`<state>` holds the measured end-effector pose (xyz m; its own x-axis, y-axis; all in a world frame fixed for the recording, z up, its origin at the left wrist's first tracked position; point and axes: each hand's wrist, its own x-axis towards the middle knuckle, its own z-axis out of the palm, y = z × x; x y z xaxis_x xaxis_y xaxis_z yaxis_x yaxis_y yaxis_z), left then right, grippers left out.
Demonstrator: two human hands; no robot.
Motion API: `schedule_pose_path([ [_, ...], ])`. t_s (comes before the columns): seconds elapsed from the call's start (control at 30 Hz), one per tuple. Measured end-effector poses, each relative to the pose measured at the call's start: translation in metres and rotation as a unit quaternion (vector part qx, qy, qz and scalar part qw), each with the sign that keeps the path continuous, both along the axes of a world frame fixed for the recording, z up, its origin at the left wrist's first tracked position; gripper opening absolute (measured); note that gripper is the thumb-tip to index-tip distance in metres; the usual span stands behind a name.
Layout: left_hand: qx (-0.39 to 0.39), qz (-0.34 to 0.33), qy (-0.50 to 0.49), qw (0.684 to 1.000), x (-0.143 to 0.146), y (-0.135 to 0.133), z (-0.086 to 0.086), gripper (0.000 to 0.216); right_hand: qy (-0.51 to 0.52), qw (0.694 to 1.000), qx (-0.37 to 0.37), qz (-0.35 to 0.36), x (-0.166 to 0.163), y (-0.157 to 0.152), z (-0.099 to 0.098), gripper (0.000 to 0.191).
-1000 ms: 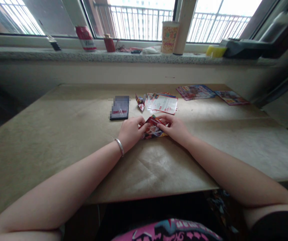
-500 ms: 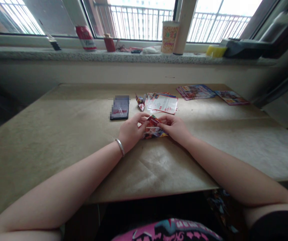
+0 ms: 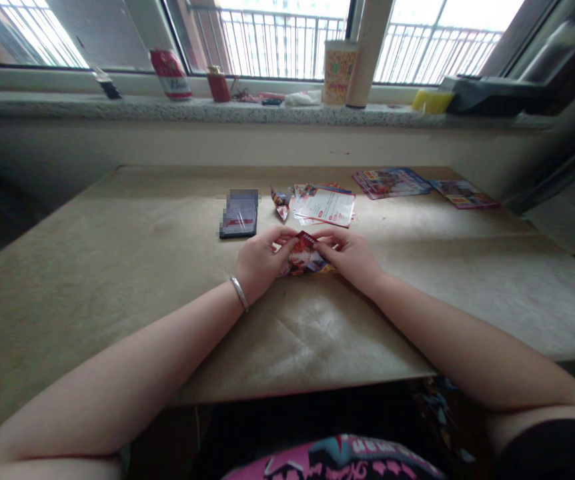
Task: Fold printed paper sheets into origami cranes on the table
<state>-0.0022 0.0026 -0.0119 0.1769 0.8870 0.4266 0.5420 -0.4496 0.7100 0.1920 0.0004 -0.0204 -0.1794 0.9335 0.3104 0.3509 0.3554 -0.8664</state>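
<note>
A patterned cup (image 3: pixel 338 77) stands upright on the speckled windowsill (image 3: pixel 267 115). Just right of the cup is a beige cylinder (image 3: pixel 361 67); farther right, a yellow object (image 3: pixel 432 102) sits beside a bulky dark item (image 3: pixel 490 97). Left of the cup lies crumpled white material (image 3: pixel 303 98), then come a red bottle (image 3: pixel 218 87), a red-and-white can (image 3: pixel 170 77) and a small dark container (image 3: pixel 108 87). Behind the cup, outside the window, runs a railing (image 3: pixel 277 48). Below and left of the cup, a flat dark device (image 3: pixel 241 213), partly pixelated, rests on the table (image 3: pixel 92 267).
</note>
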Motion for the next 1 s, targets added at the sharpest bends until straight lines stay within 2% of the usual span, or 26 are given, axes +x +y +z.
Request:
schedule_pose_path([
  [0.27, -0.022, -0.006, -0.025, 0.999, 0.0005, -0.0017, 0.0012, 0.027, -0.032, 0.999, 0.026, -0.006, 0.0, -0.0052, 0.0045, 0.024],
  [0.57, -0.011, -0.001, -0.043, 0.999, 0.0021, -0.0042, 0.0025, 0.024, -0.068, 0.997, 0.041, -0.018, 0.0017, -0.0054, 0.0037, 0.024],
  [0.77, -0.059, -0.004, -0.084, 0.995, 0.0037, -0.0037, 0.002, 0.025, -0.12, 0.99, 0.065, -0.033, 0.0011, -0.0077, 0.0056, 0.026],
  [1.0, -0.04, -0.018, -0.114, 0.993, 0.0053, -0.0034, 0.0008, 0.022, -0.15, 0.984, 0.092, -0.041, 0.0001, -0.0081, 0.0099, 0.024],
])
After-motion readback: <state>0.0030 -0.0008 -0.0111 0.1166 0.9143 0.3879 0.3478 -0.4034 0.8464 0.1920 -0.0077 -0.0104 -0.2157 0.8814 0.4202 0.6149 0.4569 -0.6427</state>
